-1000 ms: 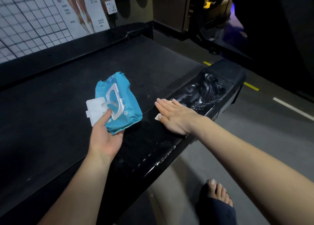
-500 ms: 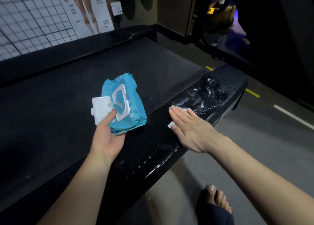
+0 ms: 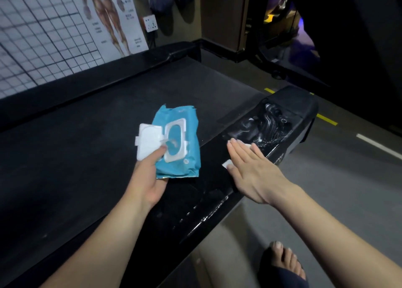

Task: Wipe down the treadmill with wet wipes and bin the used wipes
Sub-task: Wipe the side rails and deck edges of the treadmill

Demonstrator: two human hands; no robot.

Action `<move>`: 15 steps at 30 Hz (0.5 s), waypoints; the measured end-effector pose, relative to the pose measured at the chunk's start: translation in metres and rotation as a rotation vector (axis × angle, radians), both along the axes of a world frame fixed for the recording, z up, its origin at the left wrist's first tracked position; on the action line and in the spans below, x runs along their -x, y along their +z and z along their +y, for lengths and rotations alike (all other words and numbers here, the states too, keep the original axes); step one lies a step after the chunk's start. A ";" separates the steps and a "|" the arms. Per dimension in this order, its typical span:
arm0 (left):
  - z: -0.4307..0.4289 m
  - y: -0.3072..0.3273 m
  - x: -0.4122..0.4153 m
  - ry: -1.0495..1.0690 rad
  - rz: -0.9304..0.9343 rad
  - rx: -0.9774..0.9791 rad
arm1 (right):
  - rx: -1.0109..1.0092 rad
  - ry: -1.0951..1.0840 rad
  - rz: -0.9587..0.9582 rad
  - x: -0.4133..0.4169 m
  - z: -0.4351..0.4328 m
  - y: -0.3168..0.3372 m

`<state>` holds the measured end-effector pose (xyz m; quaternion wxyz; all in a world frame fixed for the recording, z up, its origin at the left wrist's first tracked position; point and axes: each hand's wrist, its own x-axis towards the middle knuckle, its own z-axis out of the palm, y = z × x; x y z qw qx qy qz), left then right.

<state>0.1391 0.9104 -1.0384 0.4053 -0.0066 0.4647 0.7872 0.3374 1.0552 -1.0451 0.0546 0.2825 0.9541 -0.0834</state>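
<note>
My left hand (image 3: 150, 179) grips a blue wet-wipe pack (image 3: 180, 142) over the treadmill belt (image 3: 108, 135); its white lid (image 3: 149, 143) is flipped open, and my thumb rests at the opening. My right hand (image 3: 252, 170) lies flat with straight fingers on the glossy black side rail (image 3: 206, 200). It presses a white wipe (image 3: 226, 163) whose corners peek out beside the fingers. Wet streaks shine on the rail's far end (image 3: 269, 122).
The treadmill's other side rail (image 3: 108, 79) runs along the wall with a gridded poster (image 3: 43, 37). Grey floor with yellow and white lines (image 3: 369, 144) lies to the right. A bare foot in a dark sandal (image 3: 282, 263) stands beside the rail. Dark gym equipment (image 3: 326, 48) stands beyond.
My right hand has slid the wipe along the side rail toward its far end. My left hand keeps hold of the pack, shifted slightly with the view.
</note>
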 end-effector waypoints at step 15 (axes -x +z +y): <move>0.031 -0.007 -0.003 0.025 -0.098 -0.132 | 0.070 -0.013 -0.133 0.073 0.059 0.001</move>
